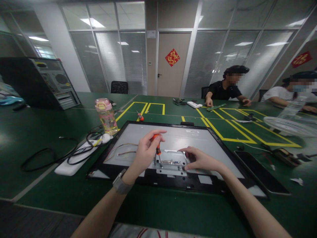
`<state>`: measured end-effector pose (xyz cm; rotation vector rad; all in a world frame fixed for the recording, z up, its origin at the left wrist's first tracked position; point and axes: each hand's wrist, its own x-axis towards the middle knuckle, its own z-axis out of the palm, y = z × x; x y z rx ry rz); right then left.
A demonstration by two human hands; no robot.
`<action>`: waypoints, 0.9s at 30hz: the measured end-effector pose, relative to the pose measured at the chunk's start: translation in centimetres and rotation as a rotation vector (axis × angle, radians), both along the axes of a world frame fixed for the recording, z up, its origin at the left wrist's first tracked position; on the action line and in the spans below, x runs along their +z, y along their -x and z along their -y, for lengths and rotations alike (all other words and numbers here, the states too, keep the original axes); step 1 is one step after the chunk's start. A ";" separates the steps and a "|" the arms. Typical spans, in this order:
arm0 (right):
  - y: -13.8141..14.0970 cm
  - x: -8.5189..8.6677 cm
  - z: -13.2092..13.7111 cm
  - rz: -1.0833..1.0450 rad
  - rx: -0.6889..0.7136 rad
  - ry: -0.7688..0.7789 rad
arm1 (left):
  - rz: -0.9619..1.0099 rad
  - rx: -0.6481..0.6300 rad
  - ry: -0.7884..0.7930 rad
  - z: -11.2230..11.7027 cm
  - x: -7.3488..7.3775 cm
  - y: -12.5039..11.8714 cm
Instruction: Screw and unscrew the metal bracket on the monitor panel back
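Note:
My left hand (148, 148) grips a screwdriver (158, 145) with an orange and black handle. The tool stands nearly upright, its shaft reaching down to the left part of a metal bracket (170, 167) with connectors along it. That bracket sits on the back of an opened monitor panel (215, 150), which lies flat with its black frame around a silvery backing. Fingers apart, my right hand (200, 158) rests at the bracket's right edge. Thin wires (127, 152) run across the panel left of the bracket. The screwdriver's tip is too small to make out.
Left of the panel are a drink bottle (107, 117), a white power strip (71, 162) and black cables (44, 167). Beyond it lies another screwdriver (140, 116). A dark flat slab (261, 172) lies at right. Two people sit across the table; a computer case (37, 82) stands far left.

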<state>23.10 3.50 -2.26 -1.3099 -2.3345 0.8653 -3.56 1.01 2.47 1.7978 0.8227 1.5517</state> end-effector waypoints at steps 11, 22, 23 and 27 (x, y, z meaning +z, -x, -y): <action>0.0 0.0 -0.1 0.003 0.005 0.001 | -0.041 -0.071 -0.017 0.0 -0.1 0.6; 0.1 0.1 0.1 0.001 0.001 0.016 | -0.168 0.058 -0.259 0.2 -0.2 0.3; 0.1 0.1 0.0 0.002 -0.002 0.018 | -0.164 0.060 -0.259 0.2 -0.3 0.2; 0.0 -0.1 -0.1 -0.002 0.001 0.010 | -0.182 0.123 -0.294 0.2 -0.3 -0.1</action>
